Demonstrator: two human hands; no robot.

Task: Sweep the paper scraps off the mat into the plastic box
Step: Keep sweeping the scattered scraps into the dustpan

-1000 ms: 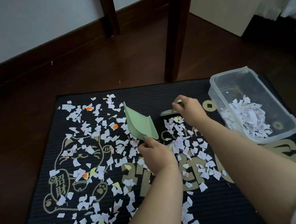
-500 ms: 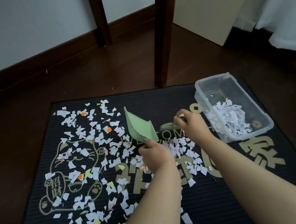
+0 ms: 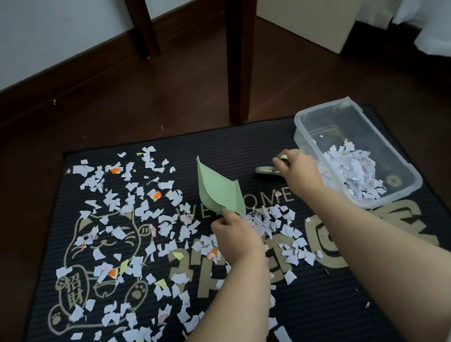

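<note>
Paper scraps (image 3: 125, 215) cover the black mat (image 3: 215, 149) on dark wood floor (image 3: 8, 138). Left hand (image 3: 235, 235) grips a dustpan (image 3: 217, 189), right hand (image 3: 299, 171) a brush (image 3: 266, 171)

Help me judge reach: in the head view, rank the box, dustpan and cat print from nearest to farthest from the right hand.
1. Box, just right of the right hand, which grips the brush.
2. Dustpan, to its left, held by the left hand.
3. Cat print, far left on the mat.
</note>
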